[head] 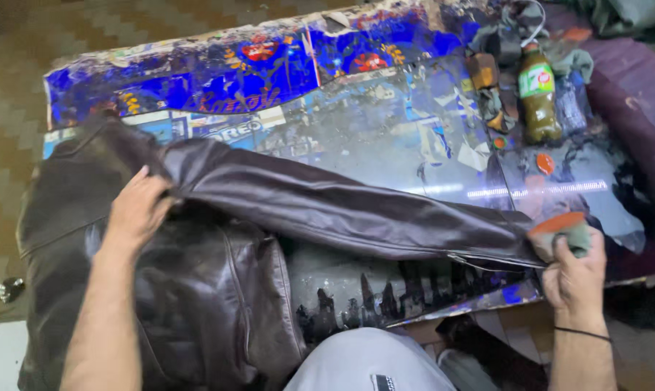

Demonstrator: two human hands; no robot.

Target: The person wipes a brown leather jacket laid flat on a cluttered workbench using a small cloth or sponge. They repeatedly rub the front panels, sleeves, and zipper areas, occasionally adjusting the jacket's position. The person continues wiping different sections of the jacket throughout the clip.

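Observation:
A dark brown leather jacket (197, 289) lies spread on a glossy worktable (385, 123), one sleeve (356, 210) stretched out to the right. My left hand (135, 210) presses down on the jacket near the shoulder, where the sleeve begins. At the cuff end of the sleeve, my right hand (575, 271) grips a small sponge (559, 230) with an orange top and grey-green body. The sponge touches the cuff.
A plastic bottle (537, 94) of dark liquid with a green label stands at the table's back right, beside rags (498, 101) and small orange caps (545, 163). The tabletop is covered in colourful printed sheets. My knee in light trousers (367, 358) is below the table edge.

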